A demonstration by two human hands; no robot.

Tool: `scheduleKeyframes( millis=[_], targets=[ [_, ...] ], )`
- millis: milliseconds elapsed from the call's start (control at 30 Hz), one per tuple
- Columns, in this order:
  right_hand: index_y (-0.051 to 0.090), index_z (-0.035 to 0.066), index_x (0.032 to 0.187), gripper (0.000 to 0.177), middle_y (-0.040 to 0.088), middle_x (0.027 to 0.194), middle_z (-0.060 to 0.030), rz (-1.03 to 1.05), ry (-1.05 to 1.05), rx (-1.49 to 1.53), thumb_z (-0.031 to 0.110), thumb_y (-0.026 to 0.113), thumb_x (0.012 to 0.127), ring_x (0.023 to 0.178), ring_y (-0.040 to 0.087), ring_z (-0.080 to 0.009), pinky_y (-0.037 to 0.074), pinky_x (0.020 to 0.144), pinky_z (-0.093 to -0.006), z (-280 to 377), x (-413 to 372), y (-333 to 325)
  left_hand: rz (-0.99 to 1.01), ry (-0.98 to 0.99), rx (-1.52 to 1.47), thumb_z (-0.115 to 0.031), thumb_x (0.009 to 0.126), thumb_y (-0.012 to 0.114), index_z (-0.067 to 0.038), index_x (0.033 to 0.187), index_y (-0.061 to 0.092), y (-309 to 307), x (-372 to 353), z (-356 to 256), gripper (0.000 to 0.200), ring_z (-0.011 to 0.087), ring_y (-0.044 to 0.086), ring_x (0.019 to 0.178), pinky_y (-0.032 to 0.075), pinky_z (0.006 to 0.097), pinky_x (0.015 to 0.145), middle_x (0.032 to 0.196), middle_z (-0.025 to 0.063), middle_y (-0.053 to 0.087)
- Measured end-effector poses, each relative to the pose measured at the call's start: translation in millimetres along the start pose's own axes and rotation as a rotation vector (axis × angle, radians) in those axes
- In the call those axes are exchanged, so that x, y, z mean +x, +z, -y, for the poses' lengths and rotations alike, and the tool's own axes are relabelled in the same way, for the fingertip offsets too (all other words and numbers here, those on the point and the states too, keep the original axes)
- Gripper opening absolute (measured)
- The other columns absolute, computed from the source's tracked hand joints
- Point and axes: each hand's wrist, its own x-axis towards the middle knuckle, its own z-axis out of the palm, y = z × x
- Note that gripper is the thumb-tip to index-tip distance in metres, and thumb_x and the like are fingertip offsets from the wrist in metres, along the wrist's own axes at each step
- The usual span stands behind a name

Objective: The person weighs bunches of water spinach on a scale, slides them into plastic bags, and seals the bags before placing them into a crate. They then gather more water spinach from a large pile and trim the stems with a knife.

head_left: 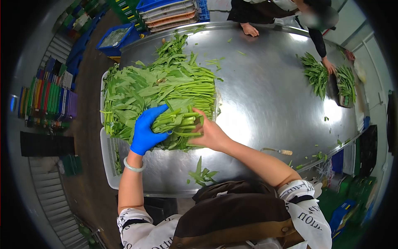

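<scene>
My left hand [148,129], in a blue glove, is closed around a bunch of leafy green water spinach [176,121], its cut stem ends pointing right. My bare right hand [210,132] curls round those stem ends, thumb above and fingers below; part of its grip is hidden by the stems. Beneath and beyond both hands spreads a large pile of water spinach [182,89], with stems mostly toward the right and leaves toward the left. A few loose leaves [202,175] lie on the metal table [257,87] close to my body.
White baskets [108,166] stand along the table's left side. A knife with a wooden handle [282,152] lies right of my forearm. Across the table, another person's hand [328,66] touches greens [316,74] near a dark block-like object. Stacked crates [168,14] stand behind.
</scene>
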Motion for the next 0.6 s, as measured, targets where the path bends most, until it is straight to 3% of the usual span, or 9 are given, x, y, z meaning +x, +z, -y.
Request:
scheduleKeyframes(
  millis=[33, 67, 167, 200, 267, 433, 467, 567, 600],
  targets=[
    [0.026, 0.007, 0.140, 0.089, 0.052, 0.123, -0.0157, 0.029, 0.124, 0.097, 0.013, 0.080, 0.070, 0.098, 0.060, -0.0234, 0.049, 0.084, -0.0345, -0.9, 6.3, 7.7, -0.001, -0.007, 0.003, -0.012, 0.057, 0.079, -0.009, 0.122, 0.059, 2.3, -1.1, 0.8, 0.068, 0.0301, 0.060, 0.098, 0.047, 0.0371, 0.088, 0.109, 0.0127, 0.062],
    [0.033, 0.007, 0.133, 0.076, 0.059, 0.106, -0.0092, -0.103, -0.056, 0.379, 0.005, 0.077, 0.071, 0.090, 0.060, -0.0157, 0.049, 0.075, -0.0282, 1.7, 9.9, 15.3, -0.003, -0.015, 0.007, -0.012, 0.057, 0.079, -0.009, 0.122, 0.059, 4.6, -3.3, 2.6, 0.068, 0.0303, 0.059, 0.098, 0.047, 0.0375, 0.088, 0.109, 0.0127, 0.062],
    [0.041, 0.006, 0.117, 0.056, 0.057, 0.089, -0.0035, -0.173, -0.197, 0.365, -0.001, 0.074, 0.072, 0.084, 0.057, -0.0103, 0.046, 0.070, -0.0251, -1.4, 19.7, 17.5, 0.044, 0.060, 0.126, -0.018, 0.057, 0.082, -0.011, 0.128, 0.053, 7.5, -4.9, -0.5, 0.078, 0.0326, 0.056, 0.104, 0.043, 0.0404, 0.093, 0.113, 0.0137, 0.060],
    [0.043, 0.005, 0.103, 0.042, 0.053, 0.082, -0.0006, -0.179, -0.162, 0.354, -0.004, 0.071, 0.073, 0.082, 0.054, -0.0082, 0.044, 0.071, -0.0244, -0.5, 15.5, 17.2, 0.052, 0.111, 0.169, -0.019, 0.057, 0.082, -0.011, 0.130, 0.051, 12.0, -5.0, -8.1, 0.081, 0.0335, 0.056, 0.105, 0.043, 0.0411, 0.094, 0.114, 0.0141, 0.060],
    [0.045, 0.005, 0.103, 0.039, 0.054, 0.083, 0.0002, -0.219, -0.188, 0.407, -0.006, 0.068, 0.074, 0.081, 0.054, -0.0080, 0.044, 0.070, -0.0241, 2.4, 10.1, 23.7, 0.100, 0.168, 0.260, -0.022, 0.056, 0.084, -0.012, 0.136, 0.043, 19.2, -2.6, -26.7, 0.090, 0.0364, 0.053, 0.108, 0.040, 0.0435, 0.095, 0.114, 0.0154, 0.059],
    [0.048, 0.005, 0.110, 0.036, 0.057, 0.101, -0.0015, -0.117, -0.137, 0.674, -0.006, 0.062, 0.078, 0.094, 0.056, -0.0094, 0.046, 0.084, -0.0244, 15.7, 4.8, 18.4, -0.074, 0.100, 0.332, -0.012, 0.057, 0.083, -0.010, 0.128, 0.053, 32.2, -23.2, -9.2, 0.077, 0.0335, 0.057, 0.100, 0.045, 0.0415, 0.087, 0.105, 0.0125, 0.062],
    [0.046, 0.004, 0.115, 0.042, 0.057, 0.114, -0.0089, -0.067, -0.138, 0.786, -0.002, 0.063, 0.077, 0.104, 0.057, -0.0191, 0.046, 0.091, -0.0310, 18.2, 3.9, 14.0, -0.126, 0.089, 0.266, -0.011, 0.058, 0.082, -0.010, 0.126, 0.055, 25.9, -22.6, -7.5, 0.073, 0.0328, 0.058, 0.098, 0.046, 0.0406, 0.086, 0.103, 0.0118, 0.063],
    [0.045, 0.002, 0.118, 0.048, 0.052, 0.123, -0.0159, -0.297, -0.453, -0.235, 0.007, 0.067, 0.076, 0.114, 0.052, -0.0302, 0.042, 0.098, -0.0405, 22.5, 7.0, 8.9, -0.180, 0.049, 0.184, -0.007, 0.060, 0.080, -0.008, 0.118, 0.060, 14.8, -25.6, -9.2, 0.061, 0.0298, 0.060, 0.093, 0.048, 0.0368, 0.083, 0.102, 0.0101, 0.065],
    [0.049, 0.007, 0.121, 0.054, 0.051, 0.126, -0.0172, -0.265, -0.531, -0.480, 0.017, 0.068, 0.073, 0.125, 0.041, -0.0345, 0.033, 0.105, -0.0467, 8.0, 12.3, 19.6, -0.165, 0.074, 0.208, -0.007, 0.061, 0.080, -0.007, 0.117, 0.060, 15.0, -27.6, -8.6, 0.060, 0.0296, 0.060, 0.093, 0.048, 0.0364, 0.083, 0.104, 0.0102, 0.065]
  ],
)
